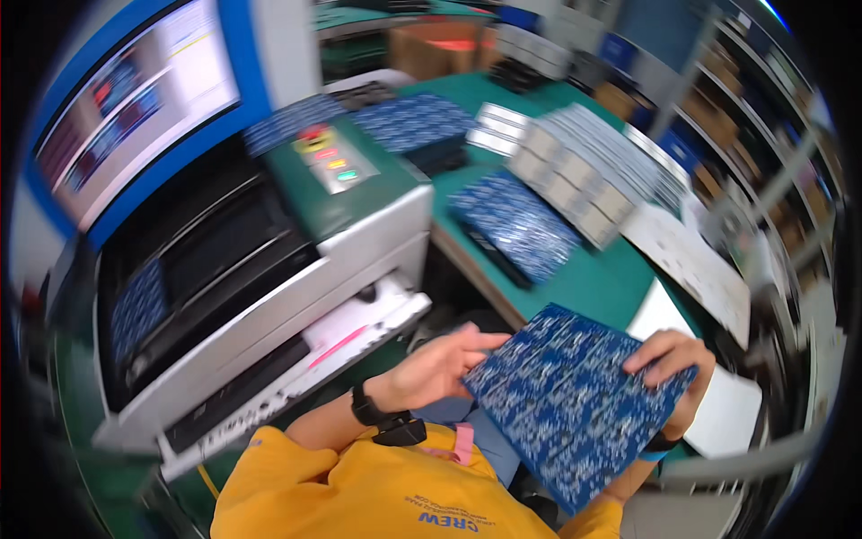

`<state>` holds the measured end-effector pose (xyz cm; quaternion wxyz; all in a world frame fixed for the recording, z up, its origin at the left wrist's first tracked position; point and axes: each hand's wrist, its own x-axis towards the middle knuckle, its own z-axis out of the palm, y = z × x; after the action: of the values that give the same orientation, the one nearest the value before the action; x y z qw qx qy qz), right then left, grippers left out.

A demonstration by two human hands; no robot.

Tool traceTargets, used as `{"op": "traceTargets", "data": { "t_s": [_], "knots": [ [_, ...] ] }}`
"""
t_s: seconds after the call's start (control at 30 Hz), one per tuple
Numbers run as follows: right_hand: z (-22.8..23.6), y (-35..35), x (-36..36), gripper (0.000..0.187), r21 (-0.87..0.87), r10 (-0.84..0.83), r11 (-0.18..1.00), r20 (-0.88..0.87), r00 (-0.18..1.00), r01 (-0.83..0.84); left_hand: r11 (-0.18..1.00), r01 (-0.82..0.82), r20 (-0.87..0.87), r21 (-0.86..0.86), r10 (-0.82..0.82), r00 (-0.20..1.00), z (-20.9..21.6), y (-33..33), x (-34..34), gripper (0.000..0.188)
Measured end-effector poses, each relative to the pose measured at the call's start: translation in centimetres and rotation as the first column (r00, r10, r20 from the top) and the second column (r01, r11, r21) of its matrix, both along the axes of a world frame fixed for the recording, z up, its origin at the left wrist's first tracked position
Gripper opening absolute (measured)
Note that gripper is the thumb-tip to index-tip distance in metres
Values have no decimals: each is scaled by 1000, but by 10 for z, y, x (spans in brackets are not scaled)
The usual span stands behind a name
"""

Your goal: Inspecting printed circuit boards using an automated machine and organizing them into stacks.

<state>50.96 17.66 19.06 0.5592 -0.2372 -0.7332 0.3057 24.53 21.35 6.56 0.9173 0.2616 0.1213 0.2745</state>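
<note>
A blue printed circuit board panel, covered in small pale parts, is tilted in front of my yellow shirt. My right hand grips it by the right edge, fingers over the top face and the thumb out of sight. At the panel's left corner is my left hand, its index finger stretched out along the edge and the other fingers loosely bent. Whether those fingers touch the panel I cannot tell.
On the left stands a white and green machine with lit buttons and another blue panel inside. A monitor is behind it. The green table carries stacked blue panels, pale boxes and white sheets. Shelves line the right.
</note>
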Motion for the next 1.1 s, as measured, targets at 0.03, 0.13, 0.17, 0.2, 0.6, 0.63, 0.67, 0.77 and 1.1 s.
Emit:
{"op": "traceTargets", "data": {
  "t_s": [0.03,0.13,0.17,0.2,0.6,0.63,0.67,0.77,1.1],
  "knots": [
    [-9,5,-11,11,-41,72,996,-35,997,-73,982,-100,36,158,96,995,-1,-11,-6,48],
    [-29,29,-40,22,-6,255,965,-177,950,-261,963,-247,77,110,240,968,14,-42,-41,46],
    [-24,29,-69,34,-201,73,969,-315,946,-141,911,-393,73,127,387,919,18,-54,-55,44],
    [-10,27,-101,32,-186,-212,963,-75,974,195,837,-528,71,145,523,849,22,-66,-69,41],
    [-44,116,-273,28,-717,668,424,-166,726,-554,252,-202,-287,946,943,-167,78,-184,-234,40],
    [-40,121,-284,27,-714,675,415,-174,717,-564,188,77,-158,979,941,-299,83,-179,-259,39],
    [-35,125,-292,26,-710,677,408,-187,711,-575,371,163,-252,914,836,-488,98,-179,-277,38],
    [-19,126,-319,27,-710,640,468,-139,756,-527,659,467,-22,589,591,-806,92,-181,-355,42],
    [-12,167,-359,39,-711,401,666,85,912,-227,684,406,-336,606,682,-649,77,-102,-397,53]
  ]
}}
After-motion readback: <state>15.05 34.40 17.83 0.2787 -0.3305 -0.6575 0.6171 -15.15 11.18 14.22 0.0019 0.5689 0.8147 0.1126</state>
